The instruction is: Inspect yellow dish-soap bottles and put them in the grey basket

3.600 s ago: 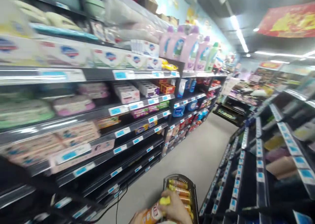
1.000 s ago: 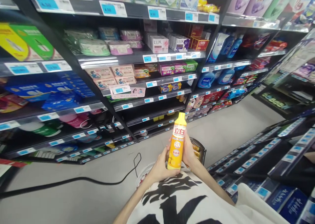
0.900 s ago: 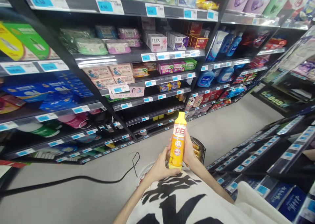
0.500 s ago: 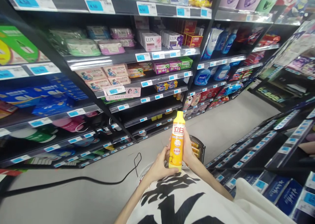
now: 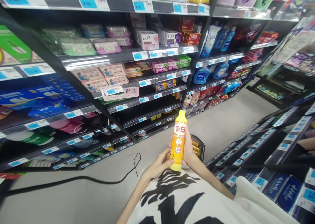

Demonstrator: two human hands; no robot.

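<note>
A yellow dish soap bottle (image 5: 178,143) with an orange label and red lettering stands nearly upright before my body, its cap end leaning slightly right. My right hand (image 5: 188,148) wraps around it from the right and behind, with fingertips peeking out at its left side. Low on the left, my left hand (image 5: 159,164) grips the bottle too, its thumb against the lower label. The left fingers behind the bottle are partly hidden.
Shelves (image 5: 98,58) of boxed soap and wipes run along the left. A basket (image 5: 200,148) with yellow items sits beyond my right forearm. A black cable (image 5: 81,178) lies across the floor. Another shelf rack (image 5: 261,135) borders the right.
The bottle has tipped slightly, its cap moving right. My left thumb has shifted from the bottle's base up onto its lower left side. The view has moved a little.
</note>
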